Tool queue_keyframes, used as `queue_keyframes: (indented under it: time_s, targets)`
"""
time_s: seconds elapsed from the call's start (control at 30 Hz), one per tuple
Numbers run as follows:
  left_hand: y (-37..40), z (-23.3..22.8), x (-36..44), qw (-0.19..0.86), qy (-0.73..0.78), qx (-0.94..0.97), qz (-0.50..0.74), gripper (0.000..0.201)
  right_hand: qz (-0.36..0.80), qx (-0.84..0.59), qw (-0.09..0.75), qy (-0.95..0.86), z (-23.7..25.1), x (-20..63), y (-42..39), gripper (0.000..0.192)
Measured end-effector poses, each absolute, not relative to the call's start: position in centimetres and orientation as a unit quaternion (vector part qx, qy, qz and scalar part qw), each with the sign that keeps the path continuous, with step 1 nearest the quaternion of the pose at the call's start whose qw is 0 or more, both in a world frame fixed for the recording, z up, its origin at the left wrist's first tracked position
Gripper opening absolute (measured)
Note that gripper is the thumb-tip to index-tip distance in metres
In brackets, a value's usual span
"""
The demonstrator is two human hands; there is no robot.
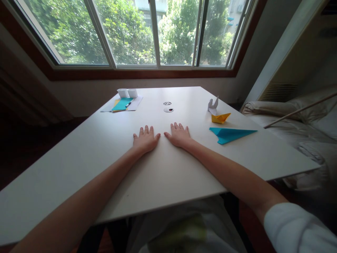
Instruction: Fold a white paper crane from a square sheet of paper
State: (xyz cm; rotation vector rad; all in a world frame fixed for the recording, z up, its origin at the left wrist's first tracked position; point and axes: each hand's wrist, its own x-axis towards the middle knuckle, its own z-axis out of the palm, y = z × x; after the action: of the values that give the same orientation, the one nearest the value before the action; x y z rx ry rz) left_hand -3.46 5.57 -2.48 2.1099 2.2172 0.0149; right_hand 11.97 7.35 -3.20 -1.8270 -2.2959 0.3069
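While both palms lie flat on the white table (86, 154), nothing is gripped. Tabletop: smooth, matte, rectangular, thin edge toward the camera.

Left hand (145, 139): open, palm down, fingers extended and slightly spread, thumb angled toward the other hand. Bare forearm runs back to the lower left corner.

Right hand (179, 135): open, palm down, same flat pose, thumb pointing at the left thumb. Thumb tips are near each other, not touching. Forearm runs back to the lower right, ending in a white sleeve (297, 228).

Nearest things, all folded paper, right of the right hand and apart from it:
- blue paper plane (229, 134): flat, long pointed triangle, crisp creases, nose pointing right.
- yellow paper boat (220, 117): small, just beyond the plane, hull shape with raised points.
- white paper figure (213, 104): upright, pointed tips, just behind the boat; exact shape hard to tell.

Far left of the table: a stack of paper sheets (123, 104), white underneath, teal on top with a yellow edge showing. A pen (128, 104) lies across them. Two small white box-like objects (127, 92) sit at the far end of the sheets, side by side; contents can't be seen.

Table centre, beyond the hands: two round cable grommets (167, 106), one behind the other.

Behind: wide window (131, 31) with a pale frame, green trees outside. Right of the table: crumpled pale bedding (297, 123).
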Motion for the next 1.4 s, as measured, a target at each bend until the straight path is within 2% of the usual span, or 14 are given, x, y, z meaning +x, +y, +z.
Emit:
queue_keyframes:
  time_s: [1.1, 1.27, 1.4]
  targets:
    - [5.4, -2.4, -3.6, 0.040, 0.724, 0.688, 0.012, 0.070, 0.104, -0.616, 0.084, -0.776, -2.7, 12.0, 7.0, 0.073]
    - [5.4, -2.3, -3.7, 0.036, 0.723, 0.690, 0.016, 0.070, 0.064, -0.585, 0.075, -0.805, -1.2, 12.6, 7.0, 0.065]
    - [5.4, -2.1, -3.7, 0.035, 0.725, 0.688, 0.015, 0.070, 0.083, -0.545, 0.027, -0.834, 1.1, 14.5, 6.8, 0.054]
